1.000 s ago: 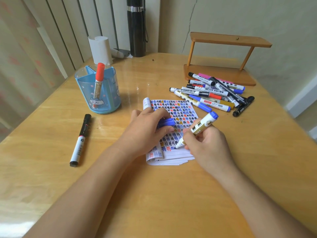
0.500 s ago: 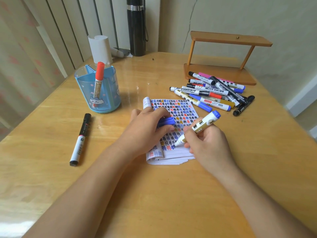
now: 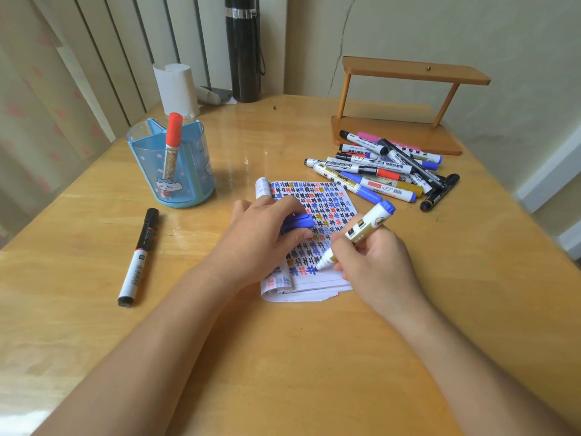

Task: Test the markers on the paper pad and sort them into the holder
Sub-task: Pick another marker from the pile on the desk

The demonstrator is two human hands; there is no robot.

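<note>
Two hands work over the paper pad (image 3: pixel 317 209) — the right hand (image 3: pixel 374 256) grips a blue marker (image 3: pixel 355 236), tip on the page, while the left hand (image 3: pixel 267 237) pinches its blue cap (image 3: pixel 298 221); the holder (image 3: pixel 171 165) stands apart at the left.

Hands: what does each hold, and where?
Right hand grips the marker by its barrel near the tip; left hand pinches a blue cap by one end.

Uncapped blue marker (image 3: pixel 366 228) tilted, tip on scribbled pad (image 3: pixel 330 199); red marker (image 3: pixel 173 133) upright in blue holder (image 3: pixel 141 171)
</note>
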